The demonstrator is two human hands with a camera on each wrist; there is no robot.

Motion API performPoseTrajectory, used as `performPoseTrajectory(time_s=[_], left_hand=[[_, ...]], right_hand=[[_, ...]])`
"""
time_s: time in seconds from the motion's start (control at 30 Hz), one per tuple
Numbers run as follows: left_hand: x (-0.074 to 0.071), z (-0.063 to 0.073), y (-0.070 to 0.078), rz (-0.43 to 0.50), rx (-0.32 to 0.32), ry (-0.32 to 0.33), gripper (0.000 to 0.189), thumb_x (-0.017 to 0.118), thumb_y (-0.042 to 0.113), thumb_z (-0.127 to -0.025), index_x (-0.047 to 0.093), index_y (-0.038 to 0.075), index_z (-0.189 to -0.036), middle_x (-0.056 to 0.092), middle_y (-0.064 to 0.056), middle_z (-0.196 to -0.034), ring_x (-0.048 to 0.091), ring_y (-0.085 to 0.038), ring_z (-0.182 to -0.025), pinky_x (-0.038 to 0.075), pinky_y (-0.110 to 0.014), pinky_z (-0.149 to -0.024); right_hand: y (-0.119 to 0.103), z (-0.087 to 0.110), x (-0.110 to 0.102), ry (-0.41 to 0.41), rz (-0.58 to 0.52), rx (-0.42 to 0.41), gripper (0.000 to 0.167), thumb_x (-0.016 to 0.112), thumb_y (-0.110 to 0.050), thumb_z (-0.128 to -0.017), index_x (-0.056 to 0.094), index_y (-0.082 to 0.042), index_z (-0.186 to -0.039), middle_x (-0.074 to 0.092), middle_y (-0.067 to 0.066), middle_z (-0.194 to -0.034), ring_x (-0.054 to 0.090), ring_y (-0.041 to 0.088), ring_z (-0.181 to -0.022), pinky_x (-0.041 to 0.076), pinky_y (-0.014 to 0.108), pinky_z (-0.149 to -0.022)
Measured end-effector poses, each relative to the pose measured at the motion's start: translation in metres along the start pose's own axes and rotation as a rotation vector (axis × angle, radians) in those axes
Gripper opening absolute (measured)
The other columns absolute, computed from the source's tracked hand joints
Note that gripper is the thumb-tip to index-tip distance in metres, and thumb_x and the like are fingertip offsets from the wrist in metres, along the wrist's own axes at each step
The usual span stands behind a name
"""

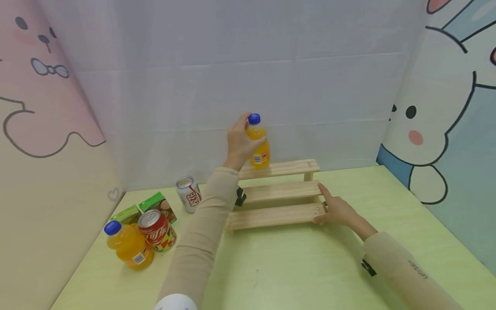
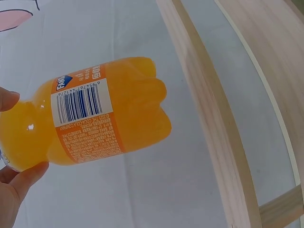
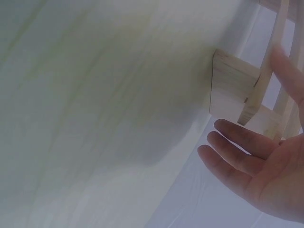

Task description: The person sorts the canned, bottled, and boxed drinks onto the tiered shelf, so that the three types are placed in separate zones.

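Note:
My left hand [image 1: 241, 144] grips an orange Fanta bottle [image 1: 258, 148] round its upper part, thumb in front, fingers behind. The bottle is upright with a blue cap. Its base overlaps the top board of a three-tier wooden rack [image 1: 277, 217] in the head view, while the left wrist view shows a gap between the bottle [image 2: 90, 111] and a board [image 2: 209, 109]. My right hand [image 1: 339, 211] is at the rack's right end, touching the ends of the middle and lower boards. In the right wrist view its fingers [image 3: 242, 164] are spread and nearly straight beside the rack [image 3: 232, 80].
On the left of the pale green table [image 1: 279, 275] stand another orange bottle [image 1: 131, 247], a red can [image 1: 156, 230], a silver can [image 1: 188, 194] and two green cartons, one a box [image 1: 158, 204]. A white curtain [image 1: 193, 99] hangs close behind the rack.

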State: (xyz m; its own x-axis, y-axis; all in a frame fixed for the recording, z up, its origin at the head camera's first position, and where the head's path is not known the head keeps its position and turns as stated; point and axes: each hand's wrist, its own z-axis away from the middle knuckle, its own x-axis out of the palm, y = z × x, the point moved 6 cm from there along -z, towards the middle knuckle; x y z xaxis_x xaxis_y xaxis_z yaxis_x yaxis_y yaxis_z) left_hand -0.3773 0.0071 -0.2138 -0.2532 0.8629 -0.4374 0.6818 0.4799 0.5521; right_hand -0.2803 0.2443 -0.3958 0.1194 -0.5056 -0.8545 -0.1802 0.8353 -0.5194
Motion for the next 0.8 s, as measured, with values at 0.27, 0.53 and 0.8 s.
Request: performPoseTrajectory(time_s=[0.27,0.53,0.8], left_hand=[[0.02,-0.002,0.007,0.021,-0.016,-0.017,0.064,0.076,0.01,-0.069,0.048,0.002,-0.126,0.06,-0.013,-0.11,0.057,-0.024,-0.094,0.049,-0.029,-0.079],[0.047,0.0,0.016,0.066,0.016,-0.057,0.064,0.075,0.008,-0.071,0.045,0.0,-0.128,0.059,-0.014,-0.116,0.059,-0.022,-0.097,0.048,-0.024,-0.083],[0.067,-0.009,0.025,0.052,0.096,-0.087,0.062,0.074,0.009,-0.072,0.045,0.0,-0.127,0.058,-0.013,-0.117,0.057,-0.023,-0.101,0.046,-0.024,-0.086]], right_hand=[[-0.001,0.004,-0.002,0.005,0.003,0.015,0.109,0.078,-0.032,-0.071,0.005,0.006,-0.142,0.05,0.039,-0.112,0.052,0.046,-0.099,0.045,0.052,-0.078],[0.006,0.003,-0.002,0.009,-0.01,0.021,0.11,0.078,-0.035,-0.07,0.005,0.004,-0.143,0.051,0.037,-0.112,0.053,0.045,-0.099,0.045,0.051,-0.078],[0.006,-0.002,-0.006,0.018,-0.039,0.053,0.111,0.078,-0.037,-0.069,0.004,0.002,-0.143,0.051,0.036,-0.114,0.053,0.042,-0.099,0.045,0.05,-0.078]])
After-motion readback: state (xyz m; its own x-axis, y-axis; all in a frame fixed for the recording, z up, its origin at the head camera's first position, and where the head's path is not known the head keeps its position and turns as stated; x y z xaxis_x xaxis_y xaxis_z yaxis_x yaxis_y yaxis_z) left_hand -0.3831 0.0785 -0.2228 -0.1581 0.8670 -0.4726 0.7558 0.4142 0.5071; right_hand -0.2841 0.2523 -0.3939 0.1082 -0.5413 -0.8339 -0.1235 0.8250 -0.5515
